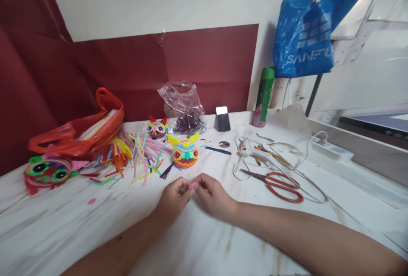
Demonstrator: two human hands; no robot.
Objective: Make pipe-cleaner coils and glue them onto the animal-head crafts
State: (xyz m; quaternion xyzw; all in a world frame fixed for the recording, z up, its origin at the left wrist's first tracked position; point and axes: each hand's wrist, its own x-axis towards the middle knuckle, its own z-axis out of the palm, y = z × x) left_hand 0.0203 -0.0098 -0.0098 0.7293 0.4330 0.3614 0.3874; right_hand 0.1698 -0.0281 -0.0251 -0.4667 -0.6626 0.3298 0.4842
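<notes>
A small pink piece (193,186) is pinched between the fingertips of my left hand (174,197) and my right hand (214,195), which meet over the marbled table (143,242). The fingers of both hands are curled and closed around it. Just behind my hands sits a colorful round animal head (185,155) with yellow ears and a purple tassel at its left. Another flat pink piece (92,201) lies on the table to the left of my hands.
Red-handled scissors (283,186), a glue gun (255,152) and white cables lie at right. Colorful strips (119,153), a red bag (79,133) and a green-eyed head (47,173) are at left. A smaller head (157,128), clear bag (188,110) and green can (264,97) stand behind.
</notes>
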